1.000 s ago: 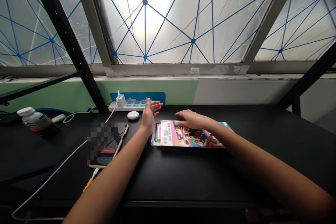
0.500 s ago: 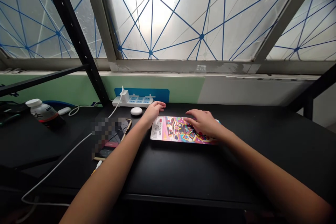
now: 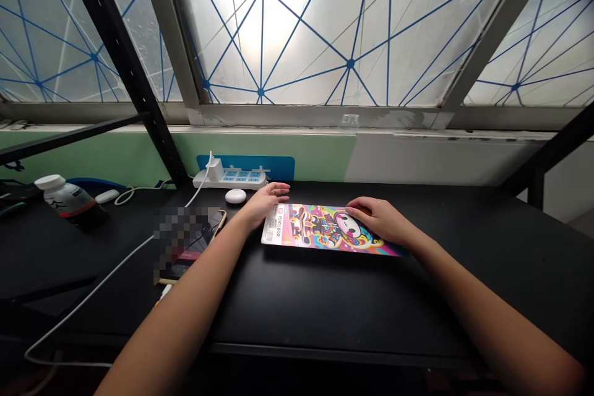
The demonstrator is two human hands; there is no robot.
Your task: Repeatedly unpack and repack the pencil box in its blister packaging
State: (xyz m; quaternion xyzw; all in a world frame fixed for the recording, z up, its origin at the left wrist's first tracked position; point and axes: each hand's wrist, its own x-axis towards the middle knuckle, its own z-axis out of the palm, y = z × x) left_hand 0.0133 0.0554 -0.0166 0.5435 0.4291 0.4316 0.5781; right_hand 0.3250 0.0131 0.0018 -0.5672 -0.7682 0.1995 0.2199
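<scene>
A flat, brightly coloured pencil box [image 3: 315,228] lies on the black desk [image 3: 325,309] with its printed cartoon side up. My left hand [image 3: 263,201] rests at the box's far left corner, fingers stretched out and touching its edge. My right hand [image 3: 380,221] lies palm down on the right half of the box, fingers slightly curled over the far edge. Neither hand lifts the box.
A phone [image 3: 190,241] with a white cable [image 3: 88,312] lies left of the box. Behind it are a small white round device [image 3: 236,196] and a white power strip [image 3: 231,179]. A white-capped bottle [image 3: 69,201] stands far left. Black shelf posts frame the desk.
My left hand came down from a raised open pose onto the box's left corner. The box was turned to its cartoon side. My right hand slid rightwards along it.
</scene>
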